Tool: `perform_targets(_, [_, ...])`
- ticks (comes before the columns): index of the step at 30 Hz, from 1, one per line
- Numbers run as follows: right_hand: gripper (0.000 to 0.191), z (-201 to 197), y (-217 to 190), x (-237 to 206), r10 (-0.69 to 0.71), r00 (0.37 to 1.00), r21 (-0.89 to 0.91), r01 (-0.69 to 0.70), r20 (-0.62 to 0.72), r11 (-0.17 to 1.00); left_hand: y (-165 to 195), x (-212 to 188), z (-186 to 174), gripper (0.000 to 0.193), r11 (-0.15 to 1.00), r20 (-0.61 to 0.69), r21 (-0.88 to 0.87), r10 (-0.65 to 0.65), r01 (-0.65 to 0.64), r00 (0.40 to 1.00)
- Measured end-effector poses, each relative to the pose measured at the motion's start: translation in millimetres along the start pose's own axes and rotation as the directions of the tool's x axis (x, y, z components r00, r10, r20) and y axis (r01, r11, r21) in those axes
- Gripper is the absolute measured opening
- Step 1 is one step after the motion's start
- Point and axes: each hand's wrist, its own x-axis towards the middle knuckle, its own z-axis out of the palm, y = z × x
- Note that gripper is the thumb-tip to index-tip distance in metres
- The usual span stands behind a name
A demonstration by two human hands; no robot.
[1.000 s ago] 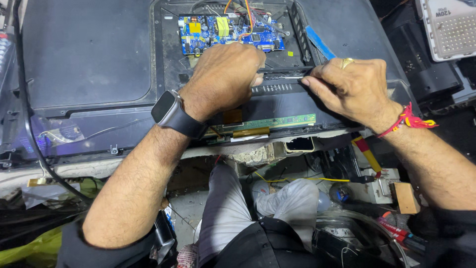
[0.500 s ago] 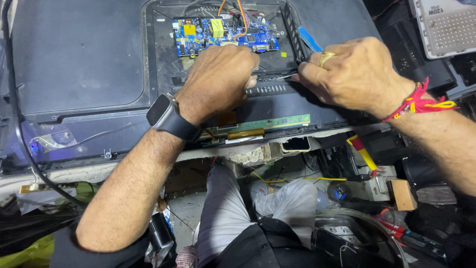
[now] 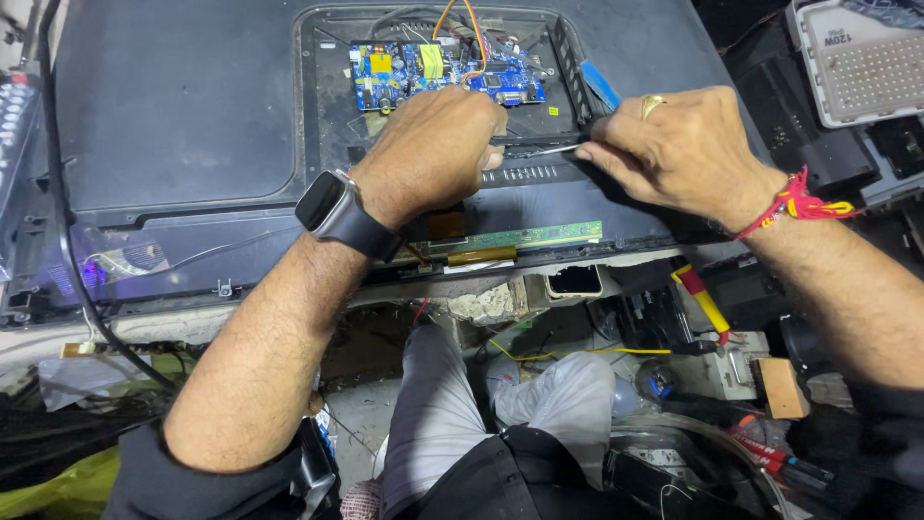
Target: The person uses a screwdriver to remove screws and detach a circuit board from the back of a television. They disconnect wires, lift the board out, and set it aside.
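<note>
Right hand [image 3: 688, 154] grip pinches a thin metal tool [image 3: 541, 150]; left hand [image 3: 433, 154] grip curls closed over its tip, contents hidden. Both rest on the opened dark panel back [image 3: 173, 125], below the blue circuit board [image 3: 438, 75]. Cluttered floor beneath.

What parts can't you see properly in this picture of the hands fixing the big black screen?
- Head view: what the left hand presses on is hidden beneath it.
- Head view: the thin metal tool shows only between the hands; its handle sits inside the right hand.
- Head view: parts on the blue circuit board are too small to tell apart.
- Head view: the grey dotted panel is cut off by the top right edge.
</note>
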Motion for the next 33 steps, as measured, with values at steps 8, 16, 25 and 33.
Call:
perform_targets(8, [0.027,4.3,-5.9,-5.3,0.006,1.000,-0.110,-0.005,0.012,0.994,-2.6,0.6,3.0,0.019,1.000,-0.025,0.010,0.022,-0.022,0.999])
perform_targets(16, [0.026,2.7,-10.1,1.5,-0.010,1.000,-0.060,0.010,-0.008,0.998,-3.3,1.9,5.1,0.022,1.000,-0.020,0.004,-0.003,0.003,1.000])
perform_targets(25, [0.035,-1.2,-9.0,9.4,-0.050,0.998,-0.085,0.053,0.036,0.995,-3.0,1.6,3.5,0.021,0.999,-0.027,0.022,0.030,-0.030,0.999])
perform_targets(33, [0.035,-6.7,2.1,24.5,-0.149,0.965,-0.304,0.212,0.215,0.929,-3.5,1.6,6.5,0.019,0.997,-0.043,0.051,0.066,-0.064,0.997])
